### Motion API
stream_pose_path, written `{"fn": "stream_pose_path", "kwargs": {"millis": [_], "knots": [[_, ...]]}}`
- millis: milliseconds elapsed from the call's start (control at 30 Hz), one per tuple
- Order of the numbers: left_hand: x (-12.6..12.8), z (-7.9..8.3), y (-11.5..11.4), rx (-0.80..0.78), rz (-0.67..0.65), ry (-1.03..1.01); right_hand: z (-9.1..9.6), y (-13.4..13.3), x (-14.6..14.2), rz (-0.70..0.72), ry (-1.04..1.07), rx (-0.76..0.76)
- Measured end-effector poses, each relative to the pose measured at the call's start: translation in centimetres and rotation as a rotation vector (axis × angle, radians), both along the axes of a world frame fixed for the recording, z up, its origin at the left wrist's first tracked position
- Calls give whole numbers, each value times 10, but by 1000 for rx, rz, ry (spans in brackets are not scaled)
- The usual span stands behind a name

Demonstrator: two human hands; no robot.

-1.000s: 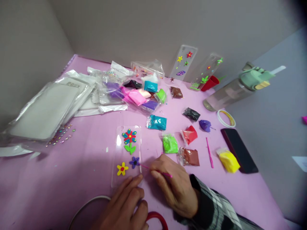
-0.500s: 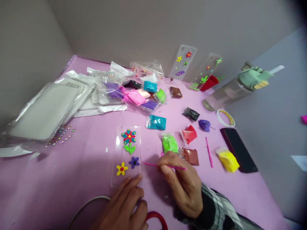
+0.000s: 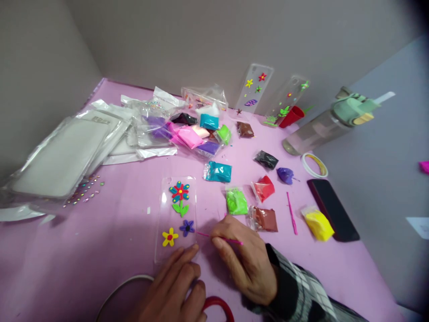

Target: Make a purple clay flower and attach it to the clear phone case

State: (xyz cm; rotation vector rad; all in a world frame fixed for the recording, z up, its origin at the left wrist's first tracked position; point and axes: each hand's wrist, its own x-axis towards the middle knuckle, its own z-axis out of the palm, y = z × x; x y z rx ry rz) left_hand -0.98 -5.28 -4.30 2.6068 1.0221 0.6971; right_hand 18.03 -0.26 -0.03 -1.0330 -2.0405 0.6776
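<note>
A clear phone case (image 3: pixel 174 214) lies flat on the pink table, decorated with clay flowers. A red-and-blue flower (image 3: pixel 179 192) with a green stem is at its top, a yellow flower (image 3: pixel 170 237) and a purple flower (image 3: pixel 187 228) lower down. My left hand (image 3: pixel 181 286) rests with its fingers stretched out, fingertips on the case's lower edge. In my right hand (image 3: pixel 243 257) a thin pink modelling tool (image 3: pixel 234 242) is pinched between thumb and fingers. Its tip reaches the right side of the purple flower; whether it touches I cannot tell.
Clay packets, such as green (image 3: pixel 236 201), red (image 3: pixel 263 188) and yellow (image 3: pixel 318 224), lie to the right. Nearby are a second pink tool (image 3: pixel 291 213), a phone (image 3: pixel 333 210) and a bottle (image 3: pixel 321 127). Wrapped cases (image 3: pixel 60 156) pile up at left. Red scissors handles (image 3: pixel 219 302) show in front.
My right hand has moved left, bringing the tool's tip to the purple flower's edge. My left hand stays on the case.
</note>
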Motion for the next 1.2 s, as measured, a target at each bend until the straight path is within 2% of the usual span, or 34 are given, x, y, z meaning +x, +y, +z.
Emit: {"fn": "stream_pose_path", "kwargs": {"millis": [267,400,500,567,600,700,767,800,833,900,1000,1100,1200], "knots": [[-3,0,-2,-7,-3,24,-2,-1,0,16,-14,-5],[-1,4,1,-5,-3,26,4,-2,3,-84,109,-152],[-5,15,5,-36,-63,-4,9,-3,8,-190,242,-308],[-17,25,9,-100,-60,-75,12,-2,11,-206,293,-410],[-26,29,12,-142,-8,-131,14,-2,12,-197,301,-442],[-61,35,27,-207,225,-134,17,-1,13,-167,295,-512],[-80,33,40,-460,527,-150,17,-2,11,-173,277,-597],[-87,32,47,-589,605,-201,15,-3,10,-176,249,-640],[-90,31,52,-681,621,-279,14,-3,9,-181,211,-669],[-89,31,60,-814,596,-405,9,-2,5,-186,150,-668],[-74,38,61,-950,515,-529,2,2,1,-217,180,-621],[-61,48,57,-1035,462,-619,-7,6,-3,-218,349,-661],[-58,49,57,-1072,420,-704,-17,9,-6,-236,604,-806]]}}
